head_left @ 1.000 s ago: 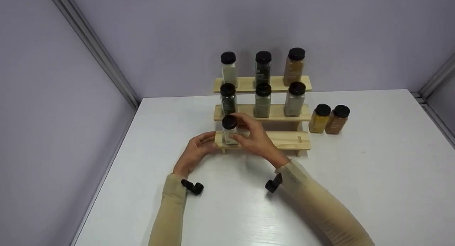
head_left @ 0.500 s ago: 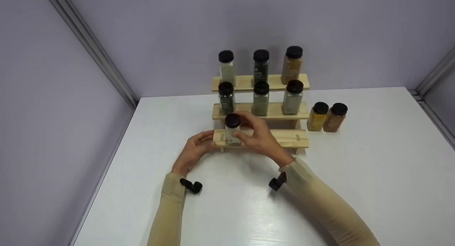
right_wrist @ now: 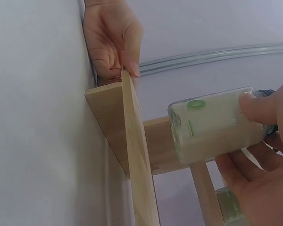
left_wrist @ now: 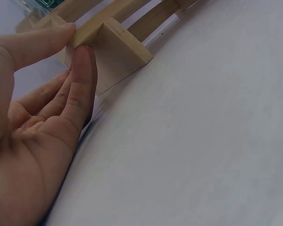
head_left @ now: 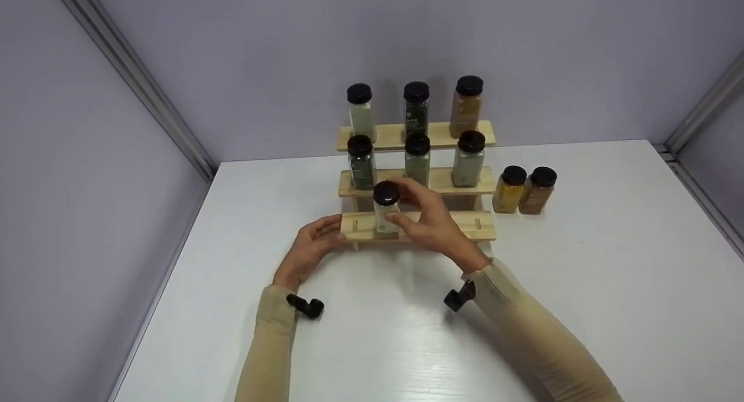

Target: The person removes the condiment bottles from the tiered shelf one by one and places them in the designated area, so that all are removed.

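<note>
My right hand (head_left: 433,225) grips a spice jar (head_left: 383,221) with a black lid and pale contents, thumb on one side and fingers on the other. In the right wrist view the jar (right_wrist: 212,127) has its base facing the lowest board, with a gap between them. My left hand (head_left: 308,248) pinches the left end of the lowest board of a three-tier wooden spice rack (head_left: 476,222). The left wrist view shows the thumb above the board's edge and a fingertip (left_wrist: 82,56) under it, beside the wooden leg.
Three black-lidded jars stand on the top tier, among them a dark one (head_left: 416,114). Another three line the middle tier, including a grey-white one (head_left: 468,164). Right of the rack, a yellow jar (head_left: 508,193) and a reddish-brown jar (head_left: 537,193) stand on the white table (head_left: 581,274).
My right hand has moved the pale jar rightward from the left end of the lowest tier, uncovering the slot there. The left hand keeps its hold on the rack. The head view has shifted slightly.
</note>
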